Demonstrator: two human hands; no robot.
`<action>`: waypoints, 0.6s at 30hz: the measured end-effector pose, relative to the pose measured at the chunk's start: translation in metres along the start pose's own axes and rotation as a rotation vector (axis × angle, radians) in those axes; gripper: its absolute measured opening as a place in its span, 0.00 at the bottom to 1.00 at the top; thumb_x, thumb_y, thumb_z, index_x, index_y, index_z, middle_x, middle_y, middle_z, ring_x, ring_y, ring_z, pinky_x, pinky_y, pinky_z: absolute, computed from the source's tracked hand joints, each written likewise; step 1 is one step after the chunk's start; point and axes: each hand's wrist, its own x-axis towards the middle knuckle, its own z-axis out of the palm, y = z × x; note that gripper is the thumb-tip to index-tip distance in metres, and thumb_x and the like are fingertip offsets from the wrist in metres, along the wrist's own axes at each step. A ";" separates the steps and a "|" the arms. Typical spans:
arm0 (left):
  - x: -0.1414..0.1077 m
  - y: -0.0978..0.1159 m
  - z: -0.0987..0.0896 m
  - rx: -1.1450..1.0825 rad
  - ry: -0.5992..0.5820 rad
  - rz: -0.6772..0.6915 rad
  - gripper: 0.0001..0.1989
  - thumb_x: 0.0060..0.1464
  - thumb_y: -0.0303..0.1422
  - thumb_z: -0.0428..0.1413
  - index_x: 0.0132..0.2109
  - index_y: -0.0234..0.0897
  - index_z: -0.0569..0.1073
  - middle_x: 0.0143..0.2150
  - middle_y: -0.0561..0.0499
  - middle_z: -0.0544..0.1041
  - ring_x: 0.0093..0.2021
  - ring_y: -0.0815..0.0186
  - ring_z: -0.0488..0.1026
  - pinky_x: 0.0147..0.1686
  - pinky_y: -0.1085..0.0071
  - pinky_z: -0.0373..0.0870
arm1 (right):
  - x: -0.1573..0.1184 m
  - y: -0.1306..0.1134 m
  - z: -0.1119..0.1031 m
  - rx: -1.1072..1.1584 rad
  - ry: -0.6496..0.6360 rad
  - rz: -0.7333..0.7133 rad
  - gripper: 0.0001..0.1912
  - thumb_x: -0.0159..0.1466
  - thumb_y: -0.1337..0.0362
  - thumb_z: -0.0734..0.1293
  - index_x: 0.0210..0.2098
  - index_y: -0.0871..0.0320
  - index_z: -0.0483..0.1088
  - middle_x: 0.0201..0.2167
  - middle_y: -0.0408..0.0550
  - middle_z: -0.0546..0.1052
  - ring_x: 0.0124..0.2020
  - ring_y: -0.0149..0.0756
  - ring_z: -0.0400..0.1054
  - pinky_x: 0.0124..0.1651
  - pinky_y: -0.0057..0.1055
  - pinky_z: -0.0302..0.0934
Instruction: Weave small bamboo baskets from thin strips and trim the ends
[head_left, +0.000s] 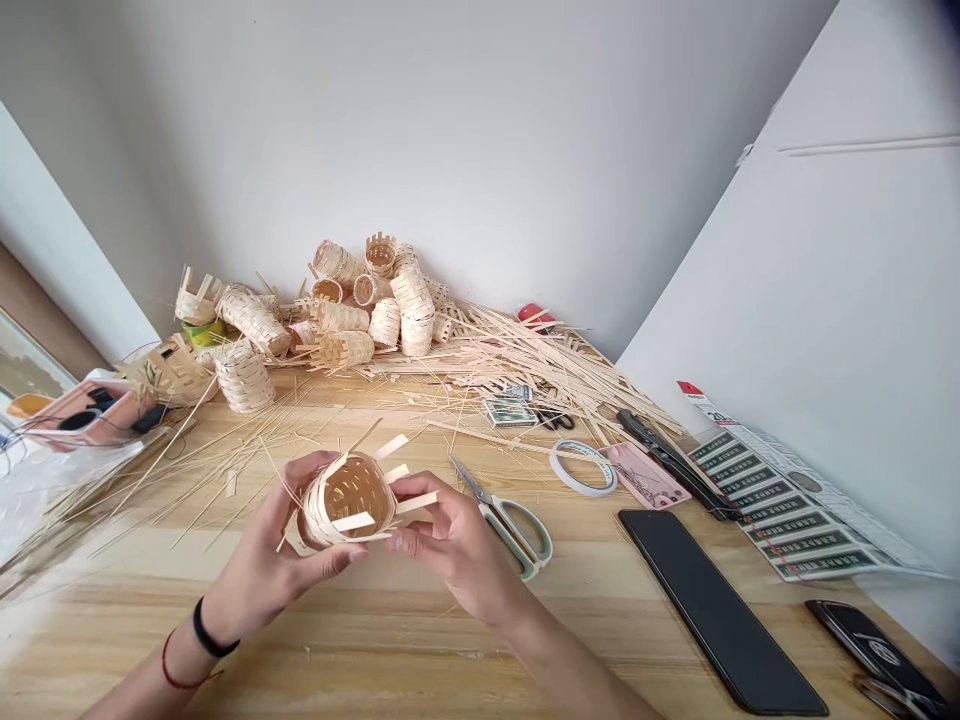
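Observation:
A small woven basket (315, 512) of pale strips is held over the wooden table, its open mouth facing up toward me and several loose strip ends sticking out at the rim. My left hand (281, 540) wraps round its left side, thumb along the near edge. At the right of the rim, my right hand (450, 540) pinches the basket's edge between thumb and fingers, beside a protruding strip. Scissors (517, 525) with pale green handles lie just right of my right hand.
Woven baskets (341, 318) and loose strips (540, 360) are heaped against the wall. A tape roll (583, 468), a utility knife (675, 465), a black phone (712, 610) and a blade card (787, 510) lie at right. A pink bin (82, 425) stands at left.

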 end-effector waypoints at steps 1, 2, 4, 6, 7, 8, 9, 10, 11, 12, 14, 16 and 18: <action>0.001 0.000 0.000 0.015 -0.005 0.009 0.34 0.57 0.40 0.68 0.66 0.51 0.62 0.64 0.44 0.72 0.62 0.49 0.73 0.62 0.53 0.71 | 0.000 0.002 0.001 -0.001 0.019 -0.022 0.20 0.58 0.59 0.81 0.47 0.54 0.76 0.50 0.48 0.78 0.38 0.33 0.76 0.46 0.34 0.71; 0.002 0.000 -0.001 0.033 -0.008 0.019 0.33 0.58 0.40 0.67 0.66 0.51 0.63 0.64 0.44 0.72 0.63 0.49 0.72 0.62 0.52 0.69 | 0.000 0.004 0.002 -0.001 0.035 -0.043 0.19 0.59 0.59 0.80 0.47 0.54 0.76 0.50 0.47 0.78 0.37 0.32 0.76 0.45 0.34 0.71; 0.005 0.001 -0.002 0.066 -0.008 0.029 0.31 0.58 0.40 0.67 0.65 0.50 0.65 0.64 0.45 0.72 0.65 0.49 0.70 0.64 0.51 0.67 | 0.001 0.008 0.002 -0.003 0.063 -0.088 0.17 0.60 0.59 0.79 0.47 0.52 0.77 0.50 0.46 0.77 0.37 0.31 0.75 0.44 0.33 0.72; 0.008 0.003 -0.002 0.080 -0.020 0.013 0.30 0.58 0.40 0.66 0.64 0.49 0.67 0.64 0.45 0.71 0.65 0.48 0.69 0.65 0.50 0.65 | 0.002 0.009 0.003 -0.008 0.083 -0.129 0.15 0.62 0.58 0.78 0.47 0.51 0.78 0.49 0.45 0.76 0.40 0.33 0.74 0.43 0.32 0.73; 0.009 0.005 -0.002 0.073 -0.020 0.002 0.29 0.58 0.40 0.66 0.64 0.48 0.67 0.63 0.45 0.72 0.65 0.48 0.69 0.64 0.50 0.65 | 0.002 0.010 0.003 -0.013 0.090 -0.145 0.14 0.63 0.58 0.78 0.47 0.51 0.78 0.49 0.46 0.76 0.41 0.34 0.74 0.42 0.31 0.74; 0.010 0.006 -0.001 0.061 -0.017 -0.009 0.29 0.58 0.40 0.67 0.63 0.48 0.68 0.63 0.46 0.72 0.64 0.49 0.70 0.64 0.51 0.65 | 0.002 0.009 0.003 -0.022 0.094 -0.154 0.14 0.63 0.58 0.77 0.47 0.51 0.78 0.49 0.47 0.76 0.44 0.36 0.74 0.41 0.31 0.74; 0.011 0.006 -0.001 0.047 -0.012 -0.016 0.28 0.58 0.40 0.67 0.62 0.48 0.69 0.62 0.46 0.73 0.64 0.49 0.70 0.63 0.51 0.65 | 0.003 0.009 0.003 -0.030 0.098 -0.158 0.14 0.64 0.57 0.77 0.47 0.52 0.78 0.48 0.47 0.76 0.45 0.37 0.73 0.41 0.31 0.75; 0.011 0.007 0.000 0.034 -0.006 -0.022 0.28 0.57 0.40 0.67 0.62 0.48 0.70 0.62 0.46 0.73 0.63 0.49 0.71 0.62 0.52 0.66 | 0.003 0.009 0.003 -0.037 0.100 -0.157 0.13 0.64 0.57 0.76 0.47 0.52 0.78 0.48 0.48 0.76 0.46 0.38 0.73 0.41 0.31 0.75; 0.011 0.007 0.000 0.022 0.001 -0.030 0.28 0.56 0.41 0.68 0.61 0.48 0.70 0.61 0.46 0.74 0.62 0.49 0.71 0.62 0.53 0.66 | 0.003 0.009 0.003 -0.042 0.100 -0.154 0.13 0.64 0.57 0.76 0.47 0.52 0.78 0.48 0.48 0.76 0.46 0.38 0.72 0.40 0.31 0.75; 0.010 0.007 0.001 0.008 0.005 -0.042 0.28 0.55 0.41 0.68 0.61 0.48 0.70 0.61 0.46 0.75 0.61 0.50 0.72 0.61 0.54 0.66 | 0.003 0.009 0.003 -0.045 0.099 -0.153 0.13 0.64 0.57 0.76 0.47 0.52 0.78 0.48 0.48 0.76 0.47 0.39 0.72 0.40 0.31 0.75; 0.009 0.006 0.001 -0.029 0.001 -0.076 0.30 0.54 0.41 0.69 0.61 0.47 0.69 0.60 0.46 0.75 0.60 0.50 0.73 0.60 0.55 0.67 | 0.002 0.009 0.003 -0.048 0.096 -0.160 0.13 0.64 0.57 0.76 0.46 0.52 0.77 0.49 0.48 0.76 0.47 0.39 0.72 0.40 0.31 0.76; 0.009 0.005 0.001 -0.086 -0.017 -0.113 0.31 0.54 0.41 0.70 0.61 0.47 0.68 0.60 0.45 0.75 0.60 0.50 0.73 0.60 0.55 0.67 | 0.001 0.009 0.003 -0.069 0.094 -0.169 0.14 0.64 0.57 0.76 0.47 0.52 0.77 0.49 0.48 0.76 0.48 0.39 0.72 0.41 0.32 0.76; 0.010 0.003 0.000 -0.152 -0.063 -0.140 0.32 0.54 0.41 0.69 0.62 0.46 0.66 0.61 0.44 0.75 0.61 0.50 0.73 0.61 0.55 0.67 | 0.000 0.008 0.004 -0.117 0.100 -0.169 0.14 0.64 0.58 0.76 0.48 0.52 0.76 0.49 0.48 0.76 0.48 0.39 0.74 0.45 0.34 0.75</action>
